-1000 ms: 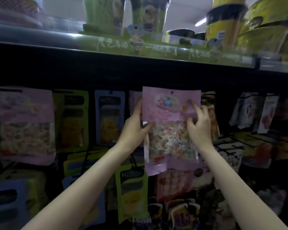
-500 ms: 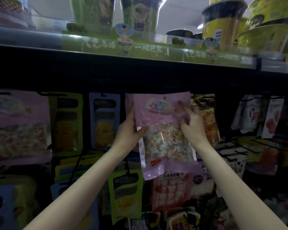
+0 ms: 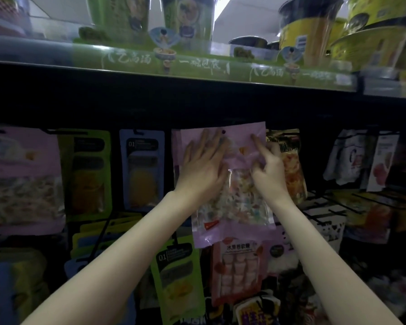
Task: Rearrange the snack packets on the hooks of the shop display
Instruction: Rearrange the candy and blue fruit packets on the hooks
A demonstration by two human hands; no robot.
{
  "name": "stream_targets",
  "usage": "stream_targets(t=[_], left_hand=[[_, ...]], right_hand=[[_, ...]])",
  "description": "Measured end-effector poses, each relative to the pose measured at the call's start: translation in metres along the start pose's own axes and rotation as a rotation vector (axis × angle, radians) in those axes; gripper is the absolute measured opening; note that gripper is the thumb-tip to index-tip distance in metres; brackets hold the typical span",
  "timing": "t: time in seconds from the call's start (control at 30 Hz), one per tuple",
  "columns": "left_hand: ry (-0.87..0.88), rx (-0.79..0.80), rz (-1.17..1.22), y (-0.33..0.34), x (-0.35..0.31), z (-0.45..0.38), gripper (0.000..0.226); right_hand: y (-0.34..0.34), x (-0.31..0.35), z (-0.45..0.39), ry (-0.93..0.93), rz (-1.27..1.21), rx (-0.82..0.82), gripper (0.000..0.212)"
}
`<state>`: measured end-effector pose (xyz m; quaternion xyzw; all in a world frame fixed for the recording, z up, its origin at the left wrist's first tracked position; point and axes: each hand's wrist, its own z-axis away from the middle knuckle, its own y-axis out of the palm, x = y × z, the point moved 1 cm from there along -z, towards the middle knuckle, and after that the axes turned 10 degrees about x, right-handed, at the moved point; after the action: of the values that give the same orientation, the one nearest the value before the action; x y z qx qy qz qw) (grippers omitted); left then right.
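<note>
A pink snack packet (image 3: 234, 202) with pastel sweets behind a clear window hangs against the display, just under the dark shelf. Its hang hole (image 3: 223, 131) shows a dark dot at its centre, seemingly a hook tip. My left hand (image 3: 202, 165) lies flat on the packet's upper left front, fingers spread and pressing. My right hand (image 3: 267, 170) is at the upper right of the packet: the index finger points up along the front, the other fingers curl and pinch the film, and the thumb sits by the right edge.
Green (image 3: 85, 172) and blue (image 3: 142, 170) packets hang to the left, an orange-printed one (image 3: 288, 165) just right. Bare black hooks (image 3: 326, 207) jut out at the right. More packets (image 3: 237, 266) hang below. Noodle cups (image 3: 307, 31) stand on the shelf (image 3: 197, 66) above.
The packet has gone up and back against the display. My left hand moved from gripping its left edge to lying flat on its front. My right hand slid up toward the top.
</note>
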<state>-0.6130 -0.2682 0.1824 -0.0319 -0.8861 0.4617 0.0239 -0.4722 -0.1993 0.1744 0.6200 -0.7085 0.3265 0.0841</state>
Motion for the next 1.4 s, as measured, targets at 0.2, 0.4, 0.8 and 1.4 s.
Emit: stream_targets(t=[0.2, 0.4, 0.8, 1.4], left_hand=[[0.015, 0.012, -0.017, 0.008, -0.001, -0.005, 0.059], [0.001, 0.084, -0.037, 0.032, 0.009, 0.002, 0.055], [-0.149, 0.064, 0.093, 0.028, 0.071, 0.067, 0.049], [-0.568, -0.148, 0.023, -0.079, 0.261, 0.247, 0.058]], right_hand=[[0.000, 0.000, -0.002, 0.009, 0.135, 0.063, 0.054], [0.023, -0.007, -0.016, 0.125, 0.337, 0.151, 0.059], [0.075, 0.002, 0.029, -0.049, 0.574, -0.032, 0.061], [0.320, 0.195, 0.031, 0.179, -0.378, 0.561, 0.071]])
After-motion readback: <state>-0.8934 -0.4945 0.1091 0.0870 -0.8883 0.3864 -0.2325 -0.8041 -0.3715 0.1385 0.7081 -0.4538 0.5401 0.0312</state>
